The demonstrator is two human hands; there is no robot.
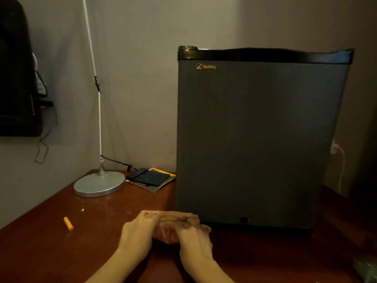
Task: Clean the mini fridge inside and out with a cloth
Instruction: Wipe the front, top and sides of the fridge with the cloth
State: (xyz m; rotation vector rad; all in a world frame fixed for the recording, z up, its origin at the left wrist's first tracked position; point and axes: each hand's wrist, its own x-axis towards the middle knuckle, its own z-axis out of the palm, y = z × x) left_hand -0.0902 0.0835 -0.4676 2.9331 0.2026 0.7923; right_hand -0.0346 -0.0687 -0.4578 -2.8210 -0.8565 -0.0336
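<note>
Both hands, left hand [140,231] and right hand [193,235], fingers grasping cloth [173,221]; fold into flat pad before wiping shut mini fridge [255,139].

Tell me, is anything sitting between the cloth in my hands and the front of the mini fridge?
Nothing visible does. Both hands, left hand and right hand, hold the cloth on the table just in front of the closed mini fridge. The lamp and orange piece lie off to the left.

Mini fridge [253,139]: matt dark-grey door, glossy black plastic top trim. Table [51,248]: reddish wood, slight sheen. Cloth [173,216]: soft pink terry. Lamp base [99,183]: brushed silver metal.
</note>
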